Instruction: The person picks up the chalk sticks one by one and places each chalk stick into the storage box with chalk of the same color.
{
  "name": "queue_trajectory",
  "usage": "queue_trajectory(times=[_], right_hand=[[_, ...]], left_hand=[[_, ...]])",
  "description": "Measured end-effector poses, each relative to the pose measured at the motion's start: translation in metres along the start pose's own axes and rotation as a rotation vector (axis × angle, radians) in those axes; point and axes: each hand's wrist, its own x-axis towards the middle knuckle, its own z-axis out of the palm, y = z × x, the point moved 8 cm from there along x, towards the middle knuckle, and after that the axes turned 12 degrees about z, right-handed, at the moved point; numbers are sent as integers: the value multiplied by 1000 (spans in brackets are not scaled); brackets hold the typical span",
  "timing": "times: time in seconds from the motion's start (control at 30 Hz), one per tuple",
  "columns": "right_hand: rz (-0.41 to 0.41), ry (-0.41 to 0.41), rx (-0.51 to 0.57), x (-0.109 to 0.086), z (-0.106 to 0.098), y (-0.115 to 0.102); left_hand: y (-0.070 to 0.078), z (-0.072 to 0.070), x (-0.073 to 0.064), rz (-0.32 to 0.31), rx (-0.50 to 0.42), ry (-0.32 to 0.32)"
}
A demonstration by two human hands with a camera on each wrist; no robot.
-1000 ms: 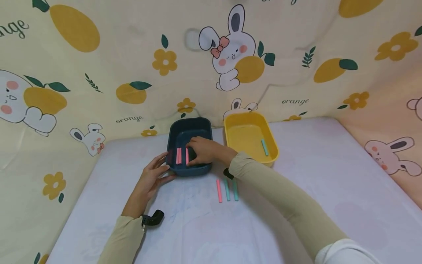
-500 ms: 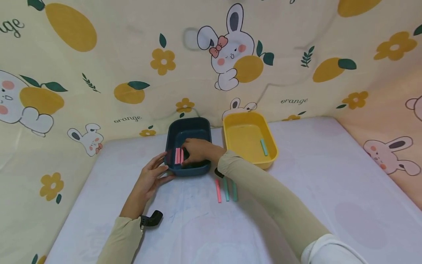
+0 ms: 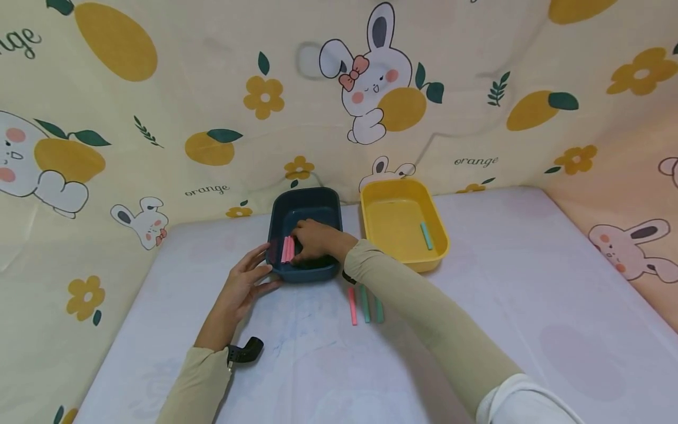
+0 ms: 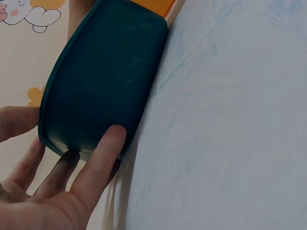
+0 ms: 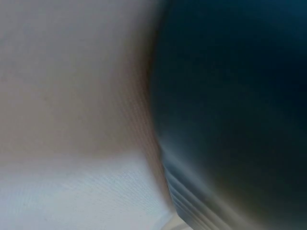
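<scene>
My right hand (image 3: 316, 240) reaches into a dark blue bin (image 3: 312, 274), with thumb and fingertips bent at both ends of a pink chalk stick (image 3: 292, 249). This stick stands side by side with other pink chalk sticks (image 3: 286, 249) at the bin's left. My left hand (image 3: 245, 281) rests against the bin's near left corner. In the left wrist view its fingers (image 4: 98, 167) are spread and nearly straight, touching the outer wall and rim. The right wrist view shows mainly a blurred dark surface, with the fingers out of sight.
A yellow bin (image 3: 442, 250) stands just right of the dark blue one, with a green chalk stick (image 3: 426, 235) inside. On the table in front lie a pink chalk stick (image 3: 352, 307) and two green chalk sticks (image 3: 365, 306), partly under the right sleeve. A printed cloth (image 3: 296, 135) hangs behind.
My right hand has moved left inside the dark blue bin, bringing the pink chalk stick up close to the other pink ones. My left hand has stayed at the corner.
</scene>
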Motion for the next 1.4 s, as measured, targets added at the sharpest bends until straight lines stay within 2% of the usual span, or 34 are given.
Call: queue_trajectory(times=[0.23, 0.47, 0.67, 0.97, 1.2, 1.3, 1.4], right_hand=[[-19, -10, 12, -3, -2, 0], [-83, 58, 86, -17, -16, 0], [-155, 135, 200, -46, -28, 6], [-154, 198, 310, -93, -31, 23], [-179, 238, 304, -125, -24, 35], [-227, 275, 309, -139, -18, 38], [-306, 333, 272, -154, -13, 42]], left_hand=[[0, 0, 0, -3, -1, -2], [-1, 2, -1, -5, 4, -5], [0, 1, -1, -5, 17, -3], [2, 1, 0, -14, 29, 6], [2, -1, 0, -19, 47, 25], [1, 0, 0, -24, 49, 26], [0, 1, 0, -26, 46, 24]])
